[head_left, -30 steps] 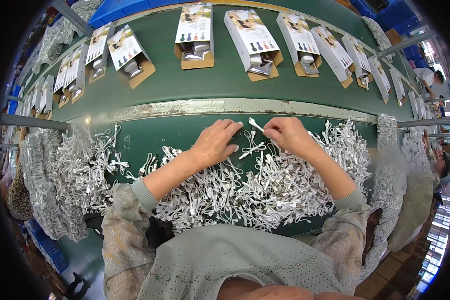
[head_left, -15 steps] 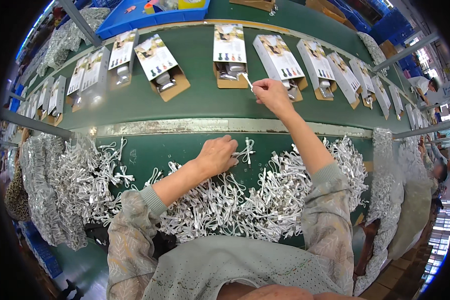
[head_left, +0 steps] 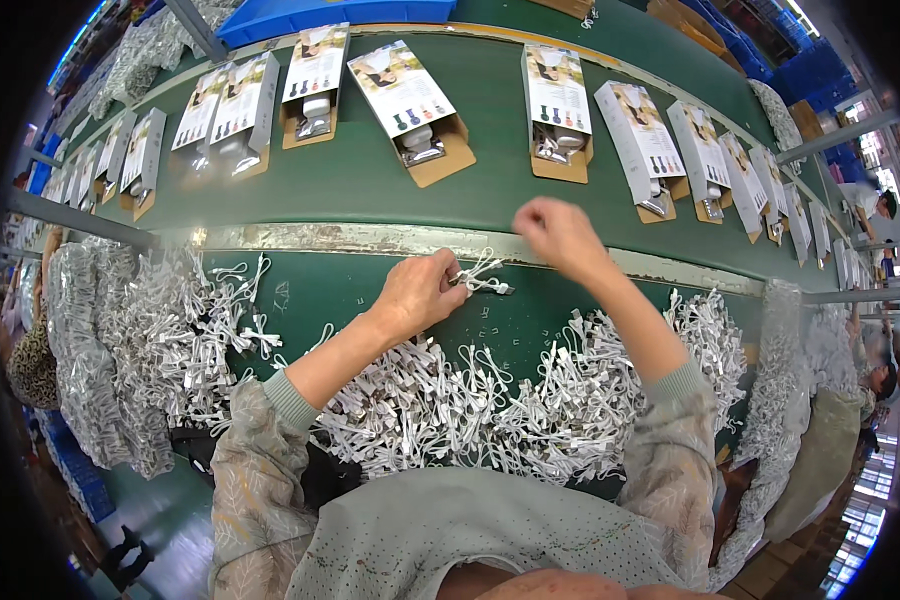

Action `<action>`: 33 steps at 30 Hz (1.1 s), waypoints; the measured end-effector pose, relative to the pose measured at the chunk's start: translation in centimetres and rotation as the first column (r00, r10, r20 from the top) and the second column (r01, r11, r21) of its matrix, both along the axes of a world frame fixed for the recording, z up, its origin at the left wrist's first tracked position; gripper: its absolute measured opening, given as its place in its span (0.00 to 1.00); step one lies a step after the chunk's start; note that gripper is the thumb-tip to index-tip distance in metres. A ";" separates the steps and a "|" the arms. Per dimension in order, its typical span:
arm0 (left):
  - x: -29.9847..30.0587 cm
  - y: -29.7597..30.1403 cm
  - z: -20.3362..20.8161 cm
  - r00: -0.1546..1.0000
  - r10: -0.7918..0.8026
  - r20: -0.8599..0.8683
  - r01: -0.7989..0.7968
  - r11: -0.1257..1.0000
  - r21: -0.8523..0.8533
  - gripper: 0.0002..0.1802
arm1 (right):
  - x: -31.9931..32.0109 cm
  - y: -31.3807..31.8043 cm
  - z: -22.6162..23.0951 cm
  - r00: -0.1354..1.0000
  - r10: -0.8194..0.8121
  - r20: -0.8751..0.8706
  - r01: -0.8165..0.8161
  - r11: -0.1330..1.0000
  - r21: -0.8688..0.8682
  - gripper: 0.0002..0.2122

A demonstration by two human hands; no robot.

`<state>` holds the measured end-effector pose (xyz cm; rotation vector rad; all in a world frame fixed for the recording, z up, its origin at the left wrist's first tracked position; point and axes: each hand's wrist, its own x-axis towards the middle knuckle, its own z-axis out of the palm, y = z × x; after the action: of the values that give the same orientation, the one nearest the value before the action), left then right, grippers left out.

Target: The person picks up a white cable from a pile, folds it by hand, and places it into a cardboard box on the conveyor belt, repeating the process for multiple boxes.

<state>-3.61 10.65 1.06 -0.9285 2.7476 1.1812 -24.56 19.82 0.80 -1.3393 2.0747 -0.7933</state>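
A green belt (head_left: pixel 370 180) runs across the far side, carrying a row of open boxes (head_left: pixel 415 100), each with a printed flap and small parts inside. A worn metal strip (head_left: pixel 370 240) marks its near edge. On the near side lies a green worktop (head_left: pixel 315 295), bare in a patch just behind the strip. A broad heap of white bundled cables (head_left: pixel 490 410) fills the worktop's near edge and left side. One small white cable bundle (head_left: pixel 482 275), looped and tied at the middle, sits near the strip. The left hand (head_left: pixel 420 292) pinches its end between the fingertips. The right hand (head_left: pixel 560 232) hovers loosely curled above the strip, holding nothing that shows.
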 end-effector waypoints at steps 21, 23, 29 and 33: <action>0.8 -7.5 0.9 0.930 0.341 -0.135 -0.367 0.884 -0.291 0.11 | -3.3 -1.4 -2.5 0.893 -0.385 -0.234 0.361 0.922 -0.140 0.09; -0.8 -9.5 0.1 0.911 0.388 -0.141 -0.413 0.850 -0.328 0.13 | -5.2 -2.2 -3.5 0.862 -0.387 -0.327 0.371 0.922 -0.113 0.10; -7.2 -13.6 -1.3 0.863 0.447 -0.233 -0.504 0.766 -0.399 0.15 | -7.8 -4.8 -5.1 0.786 -0.479 -0.391 0.452 0.877 -0.165 0.12; -10.2 -15.6 -3.5 0.796 0.541 -0.270 -0.597 0.773 -0.212 0.14 | -5.7 -3.1 -4.7 0.677 -0.442 -0.589 0.314 0.897 -0.311 0.06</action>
<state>-13.82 -4.91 -2.39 -1.8961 2.9345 0.9572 -30.30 16.76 -3.94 -1.4348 2.9779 -0.7679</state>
